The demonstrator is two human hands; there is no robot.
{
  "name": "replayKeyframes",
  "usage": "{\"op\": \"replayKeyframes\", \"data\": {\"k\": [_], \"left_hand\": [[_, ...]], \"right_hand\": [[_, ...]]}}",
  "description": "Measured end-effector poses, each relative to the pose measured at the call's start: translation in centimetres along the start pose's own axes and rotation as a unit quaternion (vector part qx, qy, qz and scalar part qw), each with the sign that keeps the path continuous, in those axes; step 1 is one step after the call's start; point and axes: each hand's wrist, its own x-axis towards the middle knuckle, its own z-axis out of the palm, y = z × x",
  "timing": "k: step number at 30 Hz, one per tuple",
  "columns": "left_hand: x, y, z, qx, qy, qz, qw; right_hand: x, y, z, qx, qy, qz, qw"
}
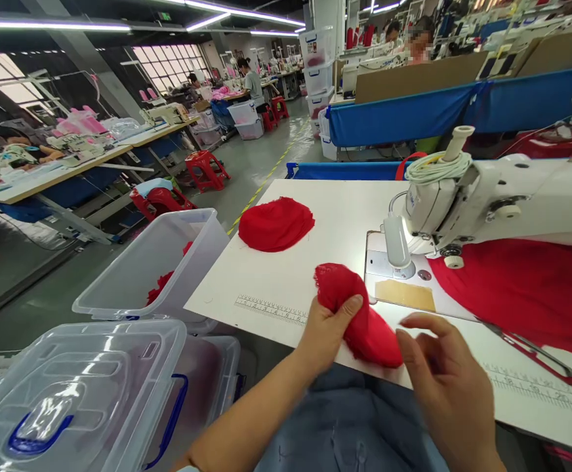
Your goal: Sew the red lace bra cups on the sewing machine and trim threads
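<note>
My left hand [326,334] is closed on a folded piece of red fabric [372,328], thumb on top, over the front edge of the white sewing table [276,282]. The fabric's upper end is frayed. Beside its lower right end is my right hand [450,380], fingers curled, with thumb and index tips close together. Whether anything thin is between those tips I cannot make out. A stack of red fabric pieces [276,224] lies at the table's far left. Behind my hands stands a white sewing machine [414,210], with more red fabric [522,288] under its arm.
Thread snips [536,354] lie on the right of the table, near a printed ruler [536,383]. An open plastic bin [119,288] with red scraps stands left; a lidded bin [79,387] is nearer. Red stools [206,169] and other workers are farther back.
</note>
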Motion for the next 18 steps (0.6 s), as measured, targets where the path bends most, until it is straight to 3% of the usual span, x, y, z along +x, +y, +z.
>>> {"op": "replayKeyframes", "data": {"k": [3, 7, 10, 14, 18], "left_hand": [[-1.3, -0.5, 1.7, -0.059, 0.004, -0.062, 0.996], [-1.7, -0.2, 3.0, -0.168, 0.037, -0.130, 0.977], [-1.5, 0.0, 2.9, -0.182, 0.030, -0.133, 0.974], [-1.6, 0.0, 3.1, -0.175, 0.045, -0.118, 0.976], [-2.0, -0.2, 3.6, -0.168, 0.038, -0.117, 0.978]], "right_hand": [[0.5, -0.6, 0.9, 0.030, -0.055, -0.029, 0.998], [1.2, -0.1, 1.7, 0.013, -0.027, -0.031, 0.999], [1.2, 0.2, 1.5, 0.040, -0.014, -0.022, 0.999], [1.0, 0.0, 1.2, 0.017, 0.078, -0.033, 0.996], [1.4, 0.1, 1.1, -0.055, 0.062, -0.032, 0.996]]}}
